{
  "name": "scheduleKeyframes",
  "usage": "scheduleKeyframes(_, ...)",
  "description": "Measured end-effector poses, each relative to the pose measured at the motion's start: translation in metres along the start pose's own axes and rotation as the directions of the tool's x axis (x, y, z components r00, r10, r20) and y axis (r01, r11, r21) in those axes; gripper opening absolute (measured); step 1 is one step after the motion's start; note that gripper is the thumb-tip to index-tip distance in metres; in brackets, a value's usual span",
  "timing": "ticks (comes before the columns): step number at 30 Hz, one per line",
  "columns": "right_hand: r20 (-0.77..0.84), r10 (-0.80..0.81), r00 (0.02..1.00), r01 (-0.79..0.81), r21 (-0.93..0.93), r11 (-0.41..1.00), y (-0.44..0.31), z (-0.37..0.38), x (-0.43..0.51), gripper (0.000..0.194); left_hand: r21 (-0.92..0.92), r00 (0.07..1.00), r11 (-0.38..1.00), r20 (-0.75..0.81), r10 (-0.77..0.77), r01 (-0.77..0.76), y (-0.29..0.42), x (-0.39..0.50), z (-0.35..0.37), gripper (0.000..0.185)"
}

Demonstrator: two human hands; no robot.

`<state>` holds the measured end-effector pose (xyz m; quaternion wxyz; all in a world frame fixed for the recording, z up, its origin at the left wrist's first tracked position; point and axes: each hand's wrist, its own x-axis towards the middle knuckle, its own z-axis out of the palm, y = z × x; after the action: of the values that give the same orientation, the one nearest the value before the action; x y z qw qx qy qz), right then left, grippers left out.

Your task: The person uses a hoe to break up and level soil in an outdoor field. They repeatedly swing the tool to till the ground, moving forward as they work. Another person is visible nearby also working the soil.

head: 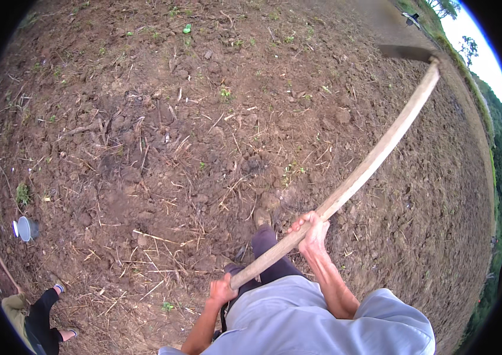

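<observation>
Both my hands grip the long wooden handle (pixel 366 171) of a hoe, which slants from my waist up to the right. My left hand (pixel 223 289) is closed round the handle's near end. Farther up the shaft, my right hand (pixel 314 230) wraps it in front of my right thigh. The hoe's dark metal blade (pixel 406 52), blurred, is at the far end at upper right. Whether the blade touches the soil cannot be told. Below me lies brown tilled soil (pixel 215 128) with straw and dry stalks.
Another person (pixel 40 317) stands at lower left, beside a wooden shaft (pixel 4 266). A grey bucket (pixel 28 228) with a white rim beside it sits on the soil at left. Small green weeds (pixel 225 92) dot the field. Trees and a grassy edge border it at right.
</observation>
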<state>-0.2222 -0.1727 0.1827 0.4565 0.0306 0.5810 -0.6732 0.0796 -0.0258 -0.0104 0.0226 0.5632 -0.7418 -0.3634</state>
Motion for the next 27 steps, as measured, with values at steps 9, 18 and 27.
scheduleKeyframes(9, 0.239, -0.404, 0.883, 0.389, 0.108, 0.915, -0.084, 0.021, -0.111, 0.013, -0.203, 0.875, 0.891, -0.366, 0.317, -0.407, 0.058, 0.057, -0.071, 0.025)
scheduleKeyframes(18, 0.374, -0.767, 0.522, 0.841, -0.071, 0.537, -0.175, 0.025, -0.152, 0.013, -0.365, 0.765, 0.678, -0.399, 0.505, -0.638, 0.228, 0.099, -0.126, 0.028)
scheduleKeyframes(27, 0.292, -0.773, 0.564, 0.824, -0.127, 0.553, -0.296, 0.051, -0.005, 0.013, -0.433, 0.893, 0.781, -0.211, 0.397, -0.449, 0.335, 0.202, -0.122, 0.027)
